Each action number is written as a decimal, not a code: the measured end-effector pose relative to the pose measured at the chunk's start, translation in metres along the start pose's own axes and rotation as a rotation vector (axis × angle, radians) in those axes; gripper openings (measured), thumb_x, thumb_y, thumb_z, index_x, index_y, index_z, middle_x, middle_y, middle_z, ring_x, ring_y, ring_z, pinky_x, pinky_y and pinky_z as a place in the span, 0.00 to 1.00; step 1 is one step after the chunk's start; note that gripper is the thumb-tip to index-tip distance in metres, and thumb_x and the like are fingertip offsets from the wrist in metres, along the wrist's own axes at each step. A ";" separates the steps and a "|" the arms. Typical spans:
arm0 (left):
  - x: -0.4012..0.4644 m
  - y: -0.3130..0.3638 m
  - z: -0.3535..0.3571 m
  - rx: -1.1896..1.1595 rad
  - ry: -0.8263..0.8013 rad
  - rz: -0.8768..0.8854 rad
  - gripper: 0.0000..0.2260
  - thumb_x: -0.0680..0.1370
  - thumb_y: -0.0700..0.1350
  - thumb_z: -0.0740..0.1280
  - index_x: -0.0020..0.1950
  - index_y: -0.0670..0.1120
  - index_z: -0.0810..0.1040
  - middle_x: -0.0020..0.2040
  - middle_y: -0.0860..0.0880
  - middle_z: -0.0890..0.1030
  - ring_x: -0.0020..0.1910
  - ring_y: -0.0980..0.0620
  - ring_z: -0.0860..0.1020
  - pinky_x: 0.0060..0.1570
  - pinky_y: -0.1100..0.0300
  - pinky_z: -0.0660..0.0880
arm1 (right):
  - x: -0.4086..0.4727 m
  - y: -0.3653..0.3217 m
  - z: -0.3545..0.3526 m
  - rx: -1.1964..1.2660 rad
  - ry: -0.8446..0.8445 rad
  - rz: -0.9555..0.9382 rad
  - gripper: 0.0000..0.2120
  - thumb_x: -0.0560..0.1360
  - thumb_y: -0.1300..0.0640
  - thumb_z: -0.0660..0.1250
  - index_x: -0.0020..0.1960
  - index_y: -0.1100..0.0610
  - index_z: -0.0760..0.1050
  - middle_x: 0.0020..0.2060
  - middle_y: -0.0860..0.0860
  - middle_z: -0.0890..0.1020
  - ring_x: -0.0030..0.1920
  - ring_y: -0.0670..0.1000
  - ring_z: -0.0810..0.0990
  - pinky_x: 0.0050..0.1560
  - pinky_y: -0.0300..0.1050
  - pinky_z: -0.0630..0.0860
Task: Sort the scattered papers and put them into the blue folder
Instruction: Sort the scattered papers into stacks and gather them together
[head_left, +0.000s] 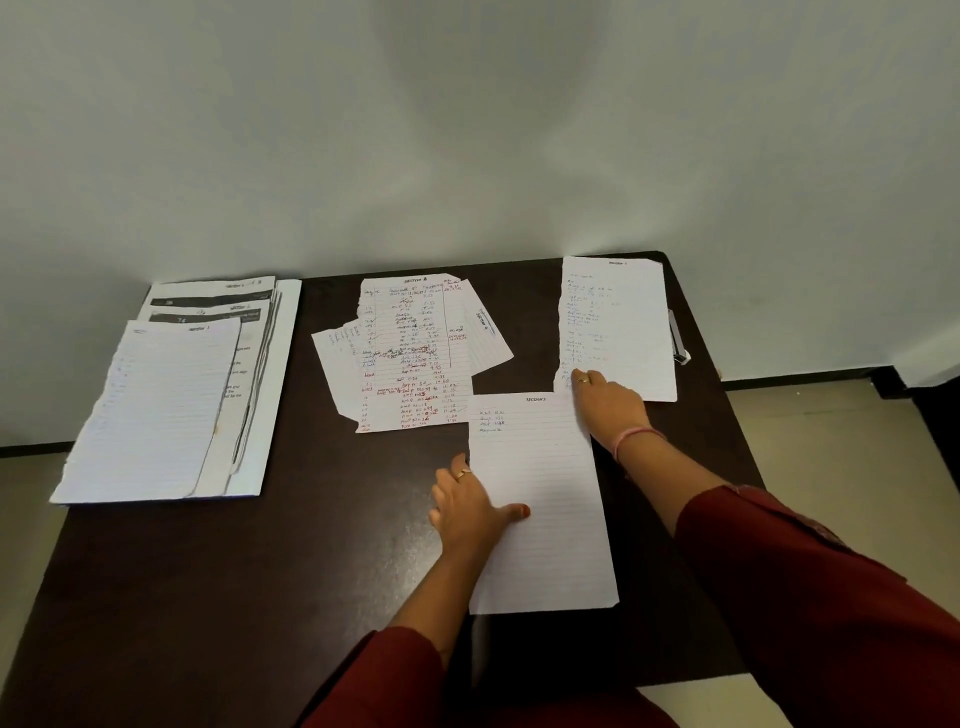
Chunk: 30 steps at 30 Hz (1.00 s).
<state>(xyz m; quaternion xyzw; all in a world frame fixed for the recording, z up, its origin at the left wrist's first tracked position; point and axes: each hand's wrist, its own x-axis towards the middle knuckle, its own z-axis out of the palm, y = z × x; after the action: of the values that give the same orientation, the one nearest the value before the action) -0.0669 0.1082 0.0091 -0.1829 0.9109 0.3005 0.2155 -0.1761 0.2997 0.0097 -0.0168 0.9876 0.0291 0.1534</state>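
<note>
Dark red sleeves (810, 587) reach in from the bottom edge. Nearest sheet, a white lined paper headed in small print (540, 499), flat on the dark brown wooden surface (260, 571), front centre. Left hand (470, 512) resting on its left edge, fingers spread and fairly straight, thumb laid on the page; pressing, not gripping. Right hand (608, 397) stretched to the torn-edged white handwritten sheet (618, 327) at the far right, fingertips on its lower left corner; curl of fingers hard to tell, likely flat.

Judged as thin, light, floppy and easy to crease; smooth tabletop gives no edge to catch, so best slid toward an edge or lifted at a corner, then held by two sides to stop sagging. Torn margins fragile, worth avoiding.

Further out: loose overlapping pages with red and black writing (415, 358) at centre back. Far left, stacked printed and lined sheets on an open pale folder (171, 400), presumably the blue one; colour barely shows. Small white object (678, 338) beside the right sheet, unclear.
</note>
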 end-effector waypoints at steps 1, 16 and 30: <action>0.000 0.000 -0.001 -0.007 -0.001 -0.005 0.48 0.63 0.58 0.78 0.74 0.45 0.55 0.68 0.46 0.63 0.68 0.46 0.63 0.64 0.47 0.65 | 0.001 0.000 -0.001 -0.013 -0.006 -0.005 0.23 0.77 0.66 0.56 0.71 0.59 0.60 0.60 0.56 0.73 0.53 0.59 0.78 0.48 0.53 0.76; 0.019 -0.013 -0.021 -0.246 -0.052 -0.067 0.15 0.69 0.48 0.74 0.49 0.42 0.76 0.49 0.47 0.80 0.46 0.50 0.78 0.46 0.56 0.78 | 0.000 0.007 -0.008 -0.192 0.041 -0.140 0.19 0.79 0.62 0.56 0.69 0.59 0.63 0.57 0.55 0.78 0.53 0.56 0.80 0.48 0.47 0.75; 0.017 -0.050 -0.042 -0.923 -0.101 -0.253 0.09 0.72 0.37 0.73 0.51 0.43 0.80 0.47 0.47 0.83 0.45 0.48 0.82 0.46 0.56 0.78 | -0.033 0.010 0.009 -0.285 0.083 -0.189 0.15 0.80 0.64 0.54 0.65 0.61 0.67 0.58 0.55 0.75 0.52 0.55 0.80 0.43 0.47 0.74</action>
<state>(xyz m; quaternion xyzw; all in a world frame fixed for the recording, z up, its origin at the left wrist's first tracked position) -0.0699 0.0403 0.0075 -0.3538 0.6414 0.6536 0.1906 -0.1422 0.3106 0.0114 -0.1323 0.9730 0.1533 0.1109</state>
